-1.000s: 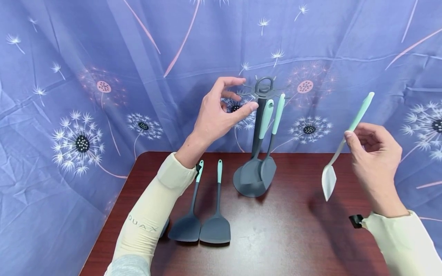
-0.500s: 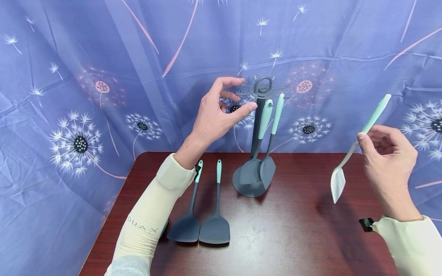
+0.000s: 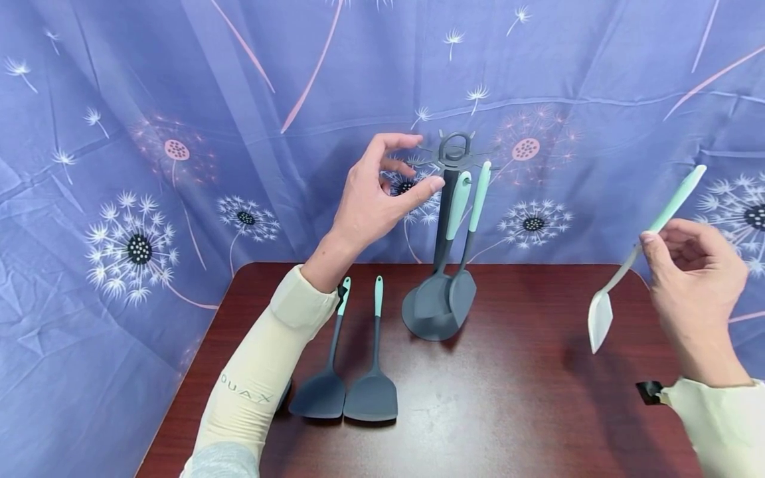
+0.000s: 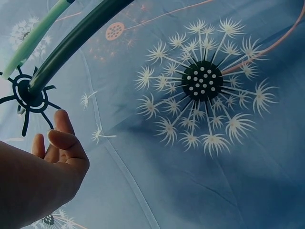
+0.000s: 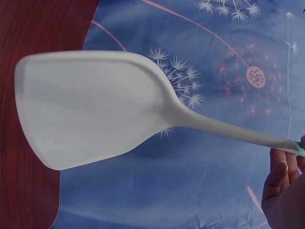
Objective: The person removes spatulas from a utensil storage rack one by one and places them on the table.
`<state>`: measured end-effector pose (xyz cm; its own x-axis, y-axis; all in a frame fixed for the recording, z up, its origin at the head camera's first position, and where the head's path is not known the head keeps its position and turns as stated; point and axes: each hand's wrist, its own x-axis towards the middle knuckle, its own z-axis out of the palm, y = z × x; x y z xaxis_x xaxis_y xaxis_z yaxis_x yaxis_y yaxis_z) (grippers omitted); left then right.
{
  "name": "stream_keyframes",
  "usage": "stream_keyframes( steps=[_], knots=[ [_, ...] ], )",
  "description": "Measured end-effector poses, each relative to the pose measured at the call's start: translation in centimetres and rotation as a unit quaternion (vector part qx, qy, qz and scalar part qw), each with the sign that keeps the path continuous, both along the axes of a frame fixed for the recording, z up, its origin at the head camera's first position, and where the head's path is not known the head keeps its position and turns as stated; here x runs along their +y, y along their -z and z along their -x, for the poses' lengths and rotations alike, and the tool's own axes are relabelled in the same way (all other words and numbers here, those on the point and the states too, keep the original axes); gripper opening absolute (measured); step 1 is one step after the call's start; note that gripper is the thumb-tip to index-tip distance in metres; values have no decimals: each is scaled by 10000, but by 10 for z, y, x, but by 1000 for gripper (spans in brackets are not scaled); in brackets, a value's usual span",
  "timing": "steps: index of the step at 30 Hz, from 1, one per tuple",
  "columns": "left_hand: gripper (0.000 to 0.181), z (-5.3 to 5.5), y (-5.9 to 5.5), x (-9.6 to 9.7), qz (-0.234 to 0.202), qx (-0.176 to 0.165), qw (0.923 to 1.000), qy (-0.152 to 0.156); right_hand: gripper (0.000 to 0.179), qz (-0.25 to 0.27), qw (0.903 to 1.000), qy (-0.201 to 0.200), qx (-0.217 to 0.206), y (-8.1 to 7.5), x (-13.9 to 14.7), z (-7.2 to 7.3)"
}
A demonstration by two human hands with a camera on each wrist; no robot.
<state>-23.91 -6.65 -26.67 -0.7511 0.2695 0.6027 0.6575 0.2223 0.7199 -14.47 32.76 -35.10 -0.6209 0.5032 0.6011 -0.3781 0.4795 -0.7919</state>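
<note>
My right hand (image 3: 696,272) pinches a white spatula (image 3: 600,322) near the lower end of its mint handle, blade pointing down above the table's right side. In the right wrist view its broad white blade (image 5: 95,109) fills much of the picture. Beside a grey utensil stand (image 3: 447,206), my left hand (image 3: 376,189) holds its thumb and fingers apart around the stand's left hooks. The left wrist view shows a fingertip right at the end of one hook (image 4: 51,106). Two grey utensils hang from the stand by mint handles, a turner (image 3: 459,206) and another (image 3: 480,199).
Two grey turners with mint handles, one on the left (image 3: 323,395) and one on the right (image 3: 370,398), lie side by side on the dark red table (image 3: 508,411). A third dark edge shows behind the left sleeve (image 3: 257,372). A blue dandelion-print curtain (image 3: 299,79) hangs behind.
My right hand has moved to the right with the white spatula, away from the stand, and the spatula leans a little more. My left hand has stayed in place beside the stand.
</note>
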Motion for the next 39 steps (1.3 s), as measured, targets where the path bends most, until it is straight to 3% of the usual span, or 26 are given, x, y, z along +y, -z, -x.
stream_keyframes(
  steps=[9,27,39],
  knots=[
    [58,0,0,0,-10,25,10000,1,25,93,9999,91,92,2,9,-2],
    [58,1,1,0,-46,-35,10000,-24,27,209,9987,404,-209,18,36,1],
    [58,1,1,1,-86,-58,9999,5,25,-52,9985,418,-347,24,49,1]
  ],
)
